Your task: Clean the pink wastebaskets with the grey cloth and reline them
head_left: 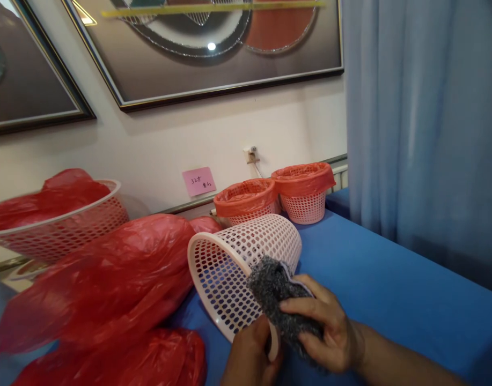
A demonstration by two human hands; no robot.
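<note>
A pale pink perforated basket (265, 236) lies on its side, its open end facing left and toward me. My left hand (249, 354) grips its rim at the lower edge, the fingers partly hidden behind it. In my right hand (326, 324) is a dark grey fuzzy cloth (276, 292), pressed against the outside of the basket near the rim. Red plastic bags (120, 273) lie crumpled to the left of the basket.
Two small baskets with red liners (246, 201) (304, 187) stand behind on the blue-covered table (374, 268). A larger lined basket (68, 230) is at the left. Blue curtains (423, 118) hang at the right; a pink note (199, 181) is on the wall.
</note>
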